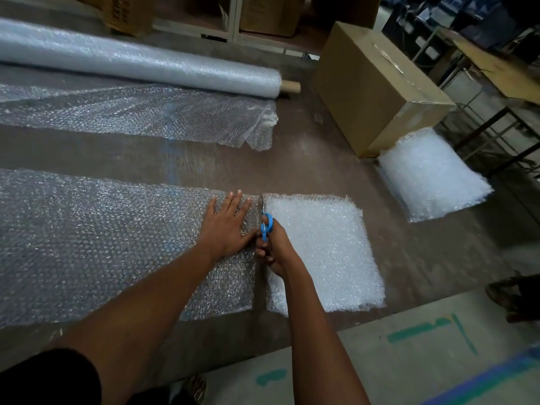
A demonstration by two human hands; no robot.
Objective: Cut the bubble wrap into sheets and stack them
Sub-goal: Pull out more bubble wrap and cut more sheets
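Note:
A long strip of bubble wrap (102, 241) lies across the brown table (321, 159). My left hand (226, 223) presses flat on its right end, fingers straight. My right hand (273, 249) grips blue-handled scissors (266, 225), whose blades point away from me along a cut line near the strip's far edge. To the right of the cut lies a whiter, thicker sheet of bubble wrap (324, 252). A stack of cut sheets (432, 176) sits at the table's right edge. The bubble wrap roll (140, 59) lies at the back, with a loose length (140, 115) unrolled before it.
A cardboard box (377, 86) stands at the back right, touching the stack. Shelving with more boxes (268, 16) lines the far side. Another person's foot (514, 293) shows on the floor at the right. Green and blue floor markings (432, 328) lie below the table edge.

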